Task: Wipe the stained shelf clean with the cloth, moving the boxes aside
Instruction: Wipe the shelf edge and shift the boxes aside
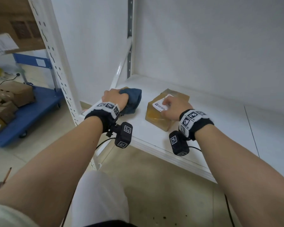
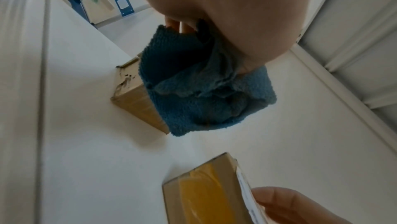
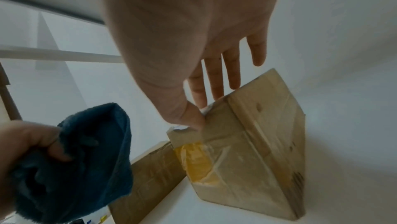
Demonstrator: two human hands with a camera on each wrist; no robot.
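Your left hand clenches soft, bunched cloth. Right hand, fingers straight, rests atop taped box; probably light, slick, so push its side.

White wall, tiled floor, blue cart with cardboard boxes

Off to the left: blue cart loaded with cardboard parcels; black cable trailed nearby.

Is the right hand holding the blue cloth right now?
No. The left hand grips the blue cloth, while the right hand rests on the labelled box.
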